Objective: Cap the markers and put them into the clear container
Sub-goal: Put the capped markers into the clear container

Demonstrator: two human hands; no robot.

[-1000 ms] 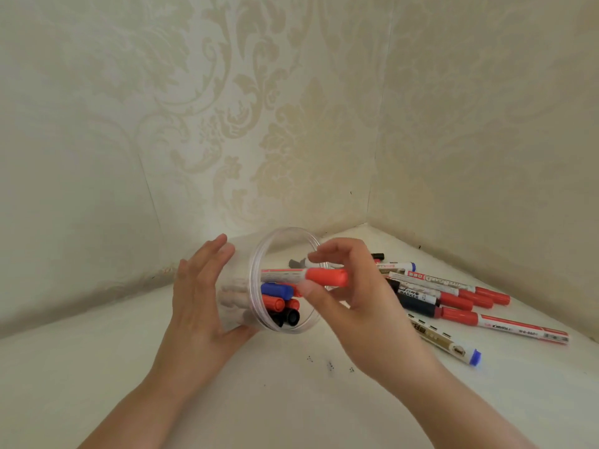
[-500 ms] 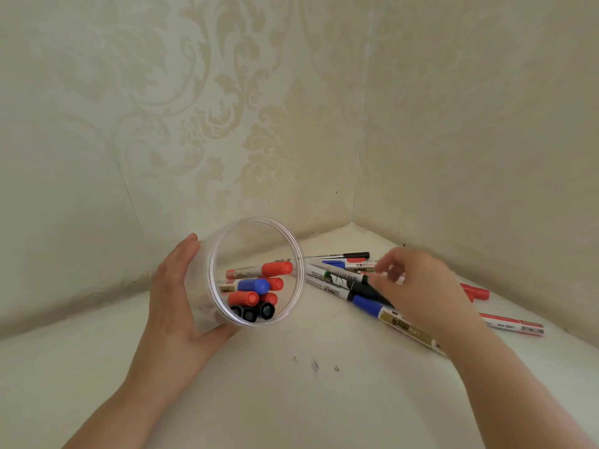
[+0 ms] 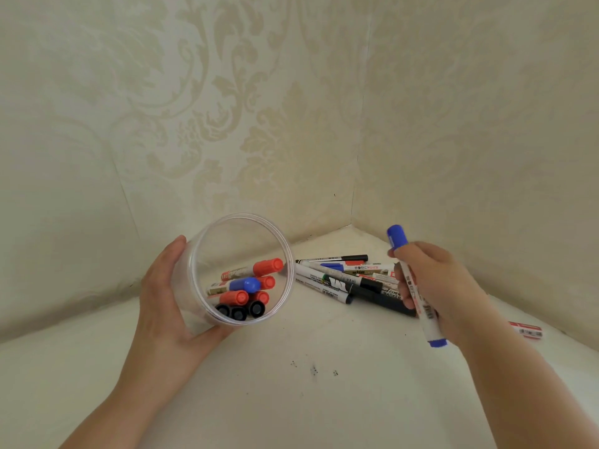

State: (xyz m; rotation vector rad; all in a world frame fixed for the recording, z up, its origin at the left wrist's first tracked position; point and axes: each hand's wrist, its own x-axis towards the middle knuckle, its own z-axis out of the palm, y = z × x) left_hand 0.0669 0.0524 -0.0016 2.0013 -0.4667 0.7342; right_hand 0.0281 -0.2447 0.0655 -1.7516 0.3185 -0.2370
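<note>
Two walls in cream damask-patterned wallpaper (image 3: 246, 118) met in a vertical corner seam right of centre at the far side. Below lay a flat off-white surface (image 3: 324, 409), softly and evenly lit, with small dark specks (image 3: 313, 371) near its middle

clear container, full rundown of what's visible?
The clear container is a round tub of see-through plastic with no lid on, tipped on its side so its open mouth faces the camera. The left hand grips its wall from the left and beneath. Inside lie capped markers: red, blue and black ends showing.
</note>
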